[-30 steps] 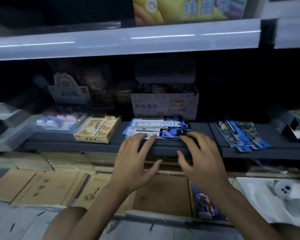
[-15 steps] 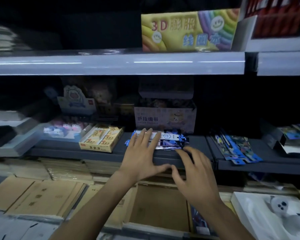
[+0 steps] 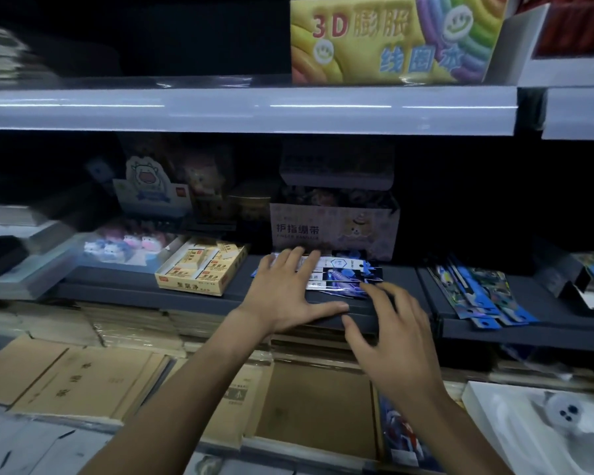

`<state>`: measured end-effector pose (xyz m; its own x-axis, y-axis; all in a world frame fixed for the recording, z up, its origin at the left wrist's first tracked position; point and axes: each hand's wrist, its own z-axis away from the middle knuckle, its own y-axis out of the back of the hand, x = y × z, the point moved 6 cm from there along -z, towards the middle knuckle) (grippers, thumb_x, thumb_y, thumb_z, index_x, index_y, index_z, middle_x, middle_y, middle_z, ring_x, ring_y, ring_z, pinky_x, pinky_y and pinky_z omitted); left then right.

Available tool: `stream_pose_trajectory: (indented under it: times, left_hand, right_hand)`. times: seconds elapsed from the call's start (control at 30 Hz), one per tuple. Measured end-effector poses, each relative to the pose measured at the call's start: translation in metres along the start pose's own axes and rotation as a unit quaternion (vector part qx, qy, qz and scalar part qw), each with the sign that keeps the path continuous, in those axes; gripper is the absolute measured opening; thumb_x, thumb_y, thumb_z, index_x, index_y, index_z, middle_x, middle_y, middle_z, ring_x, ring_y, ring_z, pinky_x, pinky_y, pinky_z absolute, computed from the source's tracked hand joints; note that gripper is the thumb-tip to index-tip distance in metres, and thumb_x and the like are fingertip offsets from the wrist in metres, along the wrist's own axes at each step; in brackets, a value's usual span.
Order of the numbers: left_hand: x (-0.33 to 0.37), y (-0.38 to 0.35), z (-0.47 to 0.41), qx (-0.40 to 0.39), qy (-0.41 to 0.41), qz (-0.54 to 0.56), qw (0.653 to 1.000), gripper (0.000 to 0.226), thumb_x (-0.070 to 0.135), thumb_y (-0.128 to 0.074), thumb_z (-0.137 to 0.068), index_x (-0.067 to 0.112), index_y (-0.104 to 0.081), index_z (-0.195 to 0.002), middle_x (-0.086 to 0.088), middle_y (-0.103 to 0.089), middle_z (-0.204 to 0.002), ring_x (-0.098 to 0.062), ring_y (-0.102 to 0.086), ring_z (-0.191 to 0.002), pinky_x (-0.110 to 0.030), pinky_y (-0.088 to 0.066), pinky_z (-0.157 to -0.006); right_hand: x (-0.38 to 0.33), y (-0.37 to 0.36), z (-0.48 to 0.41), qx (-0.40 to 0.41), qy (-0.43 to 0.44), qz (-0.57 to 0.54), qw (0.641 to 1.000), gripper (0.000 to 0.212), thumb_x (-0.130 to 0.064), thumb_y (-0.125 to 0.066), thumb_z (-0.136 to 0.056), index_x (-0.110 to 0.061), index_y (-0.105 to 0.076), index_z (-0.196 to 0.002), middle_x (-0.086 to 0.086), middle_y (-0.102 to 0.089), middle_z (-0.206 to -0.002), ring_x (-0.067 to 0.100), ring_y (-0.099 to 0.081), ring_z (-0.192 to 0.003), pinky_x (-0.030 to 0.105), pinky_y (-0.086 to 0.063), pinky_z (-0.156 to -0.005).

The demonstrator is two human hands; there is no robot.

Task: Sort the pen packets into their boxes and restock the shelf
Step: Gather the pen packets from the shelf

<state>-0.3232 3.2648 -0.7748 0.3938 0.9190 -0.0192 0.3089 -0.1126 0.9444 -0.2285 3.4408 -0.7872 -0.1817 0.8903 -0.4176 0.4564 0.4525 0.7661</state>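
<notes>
A small pile of blue and white pen packets point(image 3: 345, 277) lies flat on the dark shelf point(image 3: 144, 293), just in front of a pale finger-bandage box point(image 3: 333, 229). My left hand point(image 3: 288, 289) lies flat on the left part of the pile, fingers straight and spread, thumb along the shelf's front edge. My right hand point(image 3: 396, 332) hovers at the shelf edge just right of the pile, fingers spread and slightly bent, holding nothing. A second fan of blue pen packets point(image 3: 474, 296) lies on the shelf to the right.
A yellow eraser box point(image 3: 203, 267) sits left of the pile, and a tray of small figures point(image 3: 124, 246) further left. Brown notebooks point(image 3: 83, 375) and an open cardboard box point(image 3: 316, 402) lie below. A white toy package point(image 3: 542, 426) is at lower right. The upper shelf point(image 3: 247, 109) overhangs.
My left hand has slid further back over the packet pile. My right hand has drawn back off the pile toward the shelf's front edge. The camera has tilted up.
</notes>
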Motion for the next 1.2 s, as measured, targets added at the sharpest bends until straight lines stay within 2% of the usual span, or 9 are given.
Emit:
stream_pose_trajectory:
  times: [0.13, 0.33, 0.5, 0.63, 0.8, 0.97, 1.1, 1.2]
  left_hand:
    - [0.002, 0.000, -0.002, 0.018, 0.007, -0.015, 1.000, 0.118, 0.100, -0.005, -0.073, 0.022, -0.031, -0.158, 0.000, -0.044, -0.153, -0.023, -0.038, -0.142, -0.049, -0.027, -0.116]
    - [0.001, 0.000, -0.004, 0.053, 0.012, -0.010, 0.998, 0.094, 0.090, -0.019, -0.085, 0.022, -0.050, -0.144, -0.001, -0.052, -0.137, -0.024, -0.046, -0.130, -0.050, -0.029, -0.113]
    - [0.002, 0.004, -0.003, 0.060, 0.018, 0.002, 0.998, 0.091, 0.090, -0.024, -0.086, 0.025, -0.047, -0.146, 0.000, -0.051, -0.139, -0.023, -0.044, -0.133, -0.054, -0.026, -0.118]
    - [-0.004, 0.017, 0.013, 0.080, 0.015, 0.022, 0.996, 0.086, 0.086, -0.032, -0.087, 0.028, -0.046, -0.150, 0.000, -0.050, -0.146, -0.022, -0.042, -0.138, -0.050, -0.030, -0.118]
    - [-0.029, 0.040, 0.060, 0.107, 0.036, 0.018, 0.993, 0.074, 0.072, -0.043, -0.090, 0.026, -0.049, -0.148, -0.005, -0.050, -0.147, -0.026, -0.044, -0.139, -0.048, -0.036, -0.114]
    - [-0.086, 0.065, 0.098, 0.157, 0.087, 0.010, 0.984, 0.063, 0.056, -0.052, -0.091, 0.022, -0.055, -0.143, -0.005, -0.056, -0.140, -0.027, -0.052, -0.130, -0.048, -0.043, -0.106]
    - [-0.123, 0.070, 0.115, 0.170, 0.151, 0.020, 0.973, 0.057, 0.044, -0.049, -0.089, 0.022, -0.054, -0.141, -0.005, -0.057, -0.138, -0.029, -0.053, -0.127, -0.048, -0.044, -0.104]
    - [-0.140, 0.070, 0.120, 0.175, 0.187, 0.035, 0.966, 0.053, 0.037, -0.053, -0.088, 0.023, -0.055, -0.139, -0.007, -0.058, -0.138, -0.028, -0.053, -0.128, -0.048, -0.044, -0.104]
  right_hand:
    - [-0.003, -0.002, -0.001, 0.000, -0.011, 0.002, 1.000, 0.059, -0.048, -0.067, -0.093, -0.021, -0.056, -0.144, 0.003, -0.053, -0.142, 0.025, -0.047, -0.134, 0.047, -0.042, -0.111]
    - [-0.005, -0.004, 0.000, 0.012, -0.009, 0.006, 1.000, 0.058, -0.046, -0.070, -0.091, -0.019, -0.057, -0.142, 0.005, -0.055, -0.139, 0.026, -0.049, -0.130, 0.049, -0.045, -0.107]
    - [-0.008, -0.003, -0.002, 0.021, 0.003, 0.011, 1.000, 0.057, -0.044, -0.071, -0.091, -0.018, -0.058, -0.141, 0.006, -0.055, -0.138, 0.028, -0.051, -0.130, 0.050, -0.045, -0.107]
    - [-0.024, -0.003, -0.005, 0.011, 0.029, -0.010, 0.999, 0.055, -0.043, -0.068, -0.093, -0.023, -0.057, -0.142, 0.002, -0.054, -0.140, 0.025, -0.049, -0.134, 0.049, -0.043, -0.112]
    - [-0.068, -0.005, -0.024, -0.020, 0.060, -0.058, 0.996, 0.048, -0.042, -0.059, -0.098, -0.026, -0.054, -0.144, -0.007, -0.048, -0.144, 0.015, -0.043, -0.137, 0.042, -0.043, -0.113]
    - [-0.146, -0.028, -0.070, -0.084, 0.136, -0.076, 0.984, 0.043, -0.032, -0.056, -0.103, -0.027, -0.052, -0.145, -0.010, -0.050, -0.141, 0.013, -0.045, -0.132, 0.032, -0.045, -0.102]
    - [-0.201, -0.061, -0.114, -0.132, 0.136, -0.039, 0.981, 0.049, -0.032, -0.059, -0.098, -0.022, -0.052, -0.146, 0.004, -0.059, -0.135, 0.026, -0.054, -0.128, 0.041, -0.051, -0.098]
    - [-0.227, -0.090, -0.133, -0.173, 0.119, 0.012, 0.978, 0.044, -0.031, -0.061, -0.092, -0.016, -0.061, -0.133, 0.011, -0.068, -0.118, 0.035, -0.065, -0.110, 0.042, -0.056, -0.082]
